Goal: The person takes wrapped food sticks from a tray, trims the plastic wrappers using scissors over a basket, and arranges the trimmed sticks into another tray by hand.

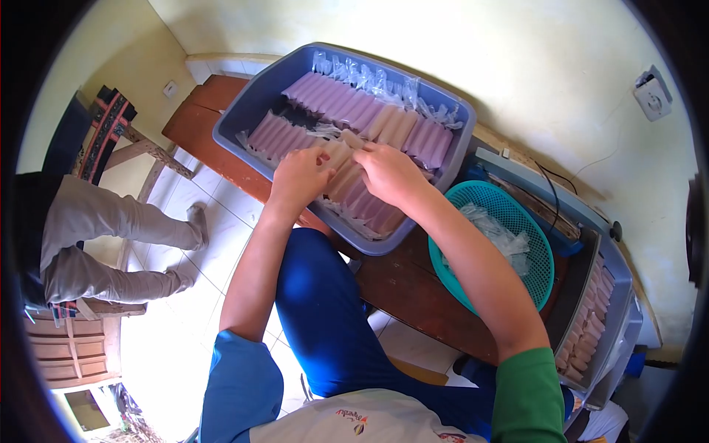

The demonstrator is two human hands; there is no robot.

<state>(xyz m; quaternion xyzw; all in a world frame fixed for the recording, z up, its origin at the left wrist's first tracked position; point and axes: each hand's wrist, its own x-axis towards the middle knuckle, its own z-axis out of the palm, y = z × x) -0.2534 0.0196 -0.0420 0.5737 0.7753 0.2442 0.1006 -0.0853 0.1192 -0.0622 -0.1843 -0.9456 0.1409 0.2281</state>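
Note:
A grey-blue plastic tub (221,134) holds rows of slim filled plastic tubes, which look like ice pops. Mauve ice pops (336,100) lie along its far side, with clear knotted ends toward the wall. Tan ice pops (393,125) lie among them. Over the near row, my left hand (301,177) has its fingers curled at the side of a tan ice pop (337,153). My right hand (388,171) is closed at the upper end of a tan ice pop in that spot. My fingers partly hide where they touch it.
A green mesh basket (548,244) with clear plastic bags stands on the brown wooden table (413,295). Behind it is a long blue device (517,181) with a cord. A second tub (617,325) of ice pops sits at right. A person's trousered legs (118,214) are at left.

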